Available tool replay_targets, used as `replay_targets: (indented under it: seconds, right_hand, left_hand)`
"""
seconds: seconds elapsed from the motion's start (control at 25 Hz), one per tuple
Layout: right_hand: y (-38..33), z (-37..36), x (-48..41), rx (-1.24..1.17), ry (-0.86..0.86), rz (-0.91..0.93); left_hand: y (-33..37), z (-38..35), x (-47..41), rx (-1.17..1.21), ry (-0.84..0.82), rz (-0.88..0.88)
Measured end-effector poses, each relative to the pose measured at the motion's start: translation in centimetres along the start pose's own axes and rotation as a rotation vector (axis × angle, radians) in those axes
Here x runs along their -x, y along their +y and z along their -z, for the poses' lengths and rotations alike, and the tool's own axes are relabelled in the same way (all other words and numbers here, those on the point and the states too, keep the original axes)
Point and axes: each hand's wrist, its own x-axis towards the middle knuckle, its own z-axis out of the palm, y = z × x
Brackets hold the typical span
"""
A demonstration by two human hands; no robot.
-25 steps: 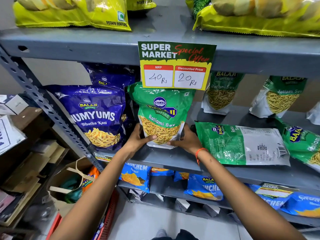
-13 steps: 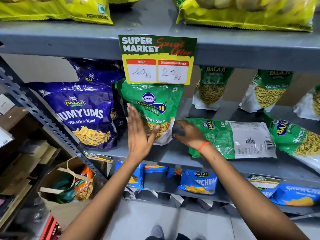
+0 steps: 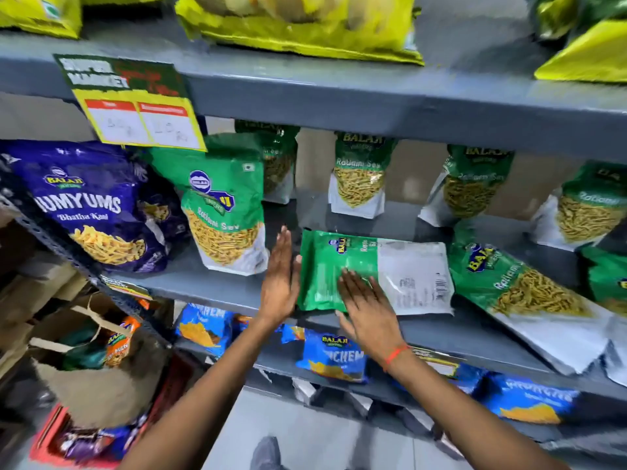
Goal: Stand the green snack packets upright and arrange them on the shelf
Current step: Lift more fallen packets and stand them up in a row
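One green Ratlami Sev packet stands upright at the front of the grey middle shelf, beside the purple bags. To its right a second green packet lies flat, back side up. My left hand is open, fingers straight, touching that flat packet's left edge. My right hand rests flat and open on the packet's near left part, not gripping. Further right another green packet lies tilted. Several green packets stand upright along the back of the shelf.
Purple Yumyums bags stand at the shelf's left end. A yellow price sign hangs from the upper shelf, which holds yellow wafer bags. Blue packets fill the lower shelf. A paper bag sits on the floor at left.
Both hands let go of the upright green packet, which stays standing. They moved right to the flat green packet, and the camera view swung right.
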Motion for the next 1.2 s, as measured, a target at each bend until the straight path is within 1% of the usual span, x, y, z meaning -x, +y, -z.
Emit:
replay_targets:
  seconds: [0.08,0.12,0.16,0.2,0.24,0.28,0.36,0.4,0.48,0.64,0.72,0.92,0.96,1.04,1.08,1.12,1.2]
  right_hand:
    - [1.2,0.4,0.0,0.018,0.067,0.018]
    - [1.5,0.8,-0.2,-0.007,0.116,0.019]
    - [1.8,1.2,-0.6,-0.044,0.177,0.022]
    - [2.0,1.7,-1.0,-0.088,0.237,0.020]
    - [2.2,2.3,-1.6,-0.148,0.283,0.005]
    - [2.4,2.9,-2.2,-0.206,0.325,-0.030]
    - [3.0,4.4,-3.6,-0.301,0.412,-0.112]
    - [3.5,5.2,-4.5,-0.374,0.449,-0.145]
    - [4.7,7.2,-6.6,-0.573,0.505,-0.211]
    - [7.5,9.7,-10.6,-0.975,0.528,-0.368]
    - [8.2,9.6,-11.8,-1.171,0.504,-0.490]
    - [7.4,7.7,-10.9,-1.528,0.545,-0.735]
    - [7.4,7.1,-10.2,-1.603,0.513,-0.789]
    - [7.6,5.4,-8.3,-1.655,0.320,-0.855]
    - [7.6,4.5,-7.2,-1.633,0.229,-0.848]
    - [7.7,3.6,-6.1,-1.616,0.190,-0.811]
    - [7.5,2.4,-4.7,-1.624,0.179,-0.721]
  left_hand:
    - [0.6,-0.8,-0.4,0.329,-0.019,0.344]
    - [1.1,-0.9,-0.7,0.550,-0.016,0.513]
    - [1.5,-1.0,-1.0,0.746,-0.006,0.641]
    - [1.9,-1.0,-1.3,0.892,0.003,0.721]
    - [2.1,-1.0,-1.7,0.986,-0.004,0.760]
    - [2.2,-1.1,-2.1,1.063,-0.022,0.785]
    - [2.6,-1.3,-3.1,1.139,-0.018,0.842]
    - [2.8,-1.5,-3.7,1.145,-0.017,0.859]
    - [4.0,-2.0,-4.7,1.125,-0.028,0.826]
    - [5.9,-3.2,-6.1,0.967,-0.084,0.603]
    - [6.3,-2.8,-7.3,0.967,-0.064,0.572]
    - [7.1,-1.6,-8.2,0.984,-0.064,0.480]
    - [7.4,-1.8,-8.1,0.993,-0.054,0.463]
    - [8.0,-2.7,-7.6,0.996,-0.053,0.448]
    - [8.0,-3.3,-7.2,0.961,-0.068,0.456]
    - [7.8,-4.1,-6.5,0.902,-0.096,0.480]
    - [7.4,-5.4,-4.8,0.836,-0.172,0.518]
